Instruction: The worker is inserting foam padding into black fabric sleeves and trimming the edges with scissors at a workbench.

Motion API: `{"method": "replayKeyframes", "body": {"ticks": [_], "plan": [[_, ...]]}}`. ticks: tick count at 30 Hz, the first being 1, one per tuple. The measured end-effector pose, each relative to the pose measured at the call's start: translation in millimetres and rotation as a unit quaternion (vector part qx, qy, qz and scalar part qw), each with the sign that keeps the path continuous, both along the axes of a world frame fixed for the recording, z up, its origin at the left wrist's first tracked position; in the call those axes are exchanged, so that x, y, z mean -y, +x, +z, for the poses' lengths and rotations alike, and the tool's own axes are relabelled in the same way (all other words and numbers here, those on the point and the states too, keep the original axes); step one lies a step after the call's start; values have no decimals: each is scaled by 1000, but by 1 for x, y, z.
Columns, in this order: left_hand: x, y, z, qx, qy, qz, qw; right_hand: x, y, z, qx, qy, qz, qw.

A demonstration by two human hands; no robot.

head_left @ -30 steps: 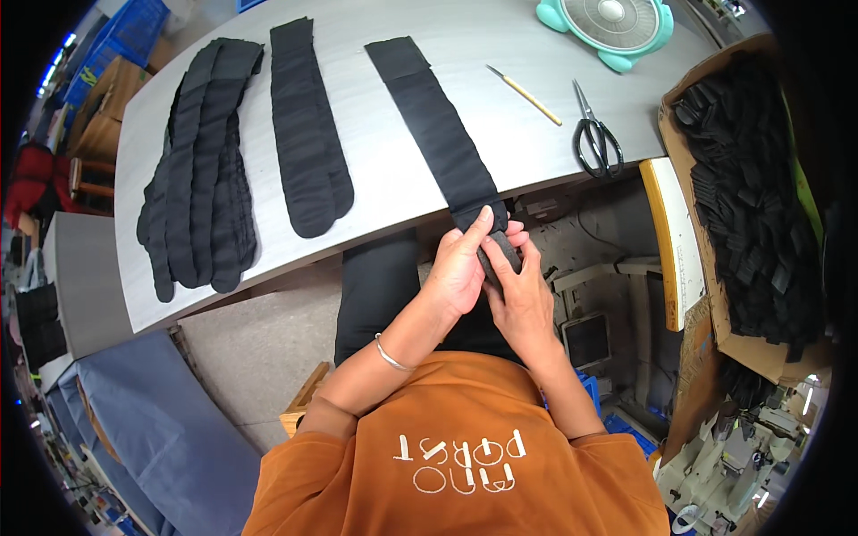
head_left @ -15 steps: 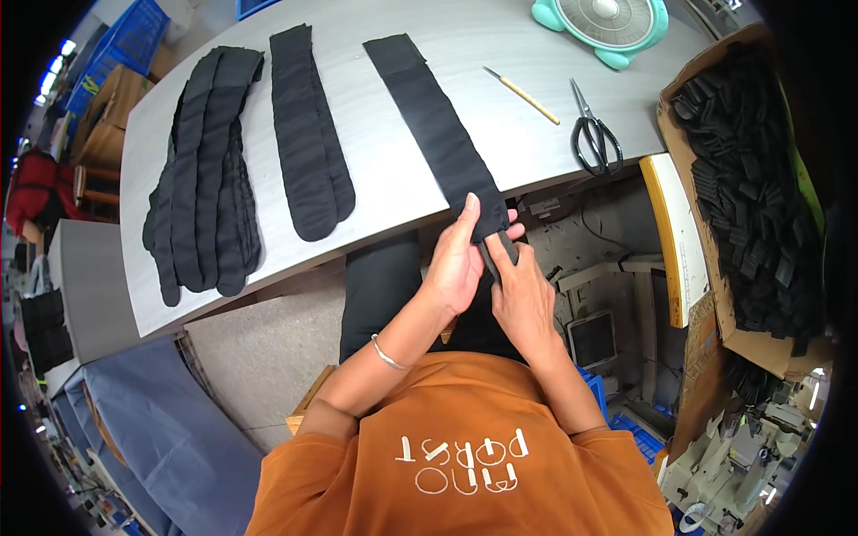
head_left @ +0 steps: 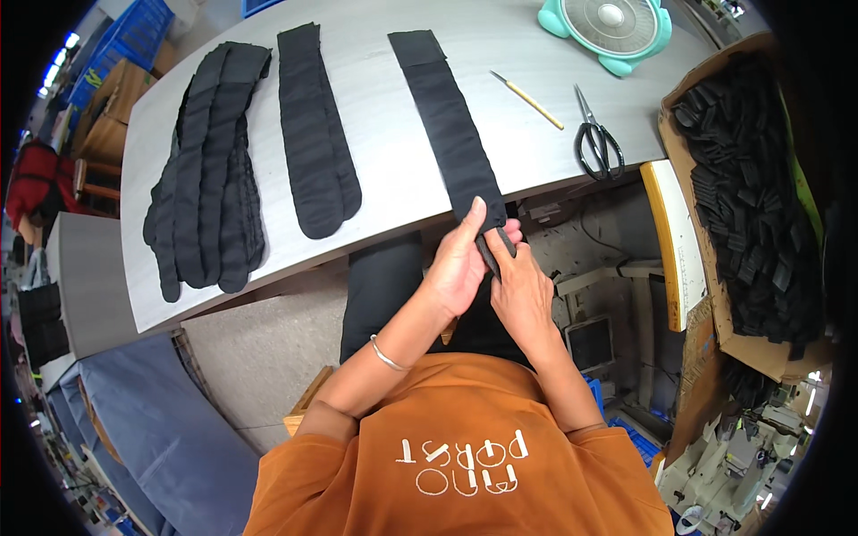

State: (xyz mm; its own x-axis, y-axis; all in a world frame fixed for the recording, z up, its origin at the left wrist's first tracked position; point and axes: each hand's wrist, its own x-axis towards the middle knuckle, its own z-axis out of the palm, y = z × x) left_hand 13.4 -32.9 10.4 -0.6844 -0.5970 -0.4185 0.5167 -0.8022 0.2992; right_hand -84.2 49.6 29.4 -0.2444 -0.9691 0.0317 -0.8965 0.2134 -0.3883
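A long black fabric strip (head_left: 454, 134) lies over the table edge, its near end in my hands. My left hand (head_left: 456, 268) is closed on that end, thumb on top and fingertips showing beyond the far side. Close beside it, my right hand (head_left: 523, 290) is closed around a small dark flat piece (head_left: 492, 255) that sticks out of the strip's end; its index finger points into the fabric there. How deep the piece sits inside the strip is hidden by my fingers.
On the grey table (head_left: 375, 98) lie a pile of black strips (head_left: 210, 179), a smaller stack (head_left: 313, 143), a yellow-handled awl (head_left: 532, 103) and black-handled scissors (head_left: 597, 143). A mint-green fan (head_left: 612, 31) stands behind. A cardboard box (head_left: 675, 147) of small black pieces stands right.
The strip's far end has swung a little to the right, so the strip lies straighter toward me. Both hands keep their hold at its near end, almost unmoved.
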Motion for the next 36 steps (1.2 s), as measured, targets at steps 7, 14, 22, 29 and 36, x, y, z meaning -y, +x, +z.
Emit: {"method": "replayKeyframes", "body": {"ticks": [7, 14, 22, 29, 36], "plan": [[-18, -16, -5, 74, -53, 155, 984, -11, 13, 2, 13, 53, -28, 998], [-35, -26, -12, 115, -138, 125, 976, 6, 12, -29, -68, -76, -48, 994], [-1, -4, -5, 8, 9, 32, 999, -3, 4, 0, 10, 16, 14, 1000], [-1, -10, -2, 53, -55, 83, 994, -19, 16, -10, -76, -34, 1, 997], [-33, -27, -24, 132, -85, 135, 978, 0, 14, -34, -123, 101, -48, 986]]}}
